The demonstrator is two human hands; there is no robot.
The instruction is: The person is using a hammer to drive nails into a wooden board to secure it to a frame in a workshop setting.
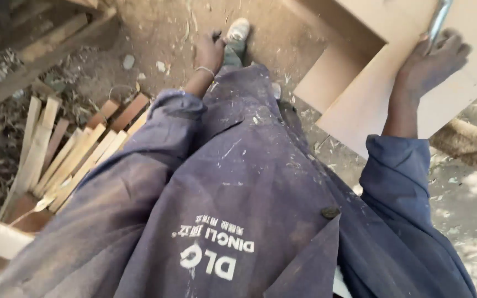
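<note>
Right hand [429,60] has its grip clamped on a metal tool [439,19] over the board [360,99]; could slip. Left hand [210,52] grip: can't tell.

Daylight, pretty soft overall, mostly open shade. Brightest patch is the pale board [371,105] around 2 o'clock, plus dappled sun spots on the ground at 4 o'clock. Top-left corner at 10 o'clock goes dark. Slight motion blur and wide-angle stretch toward the edges.
</note>
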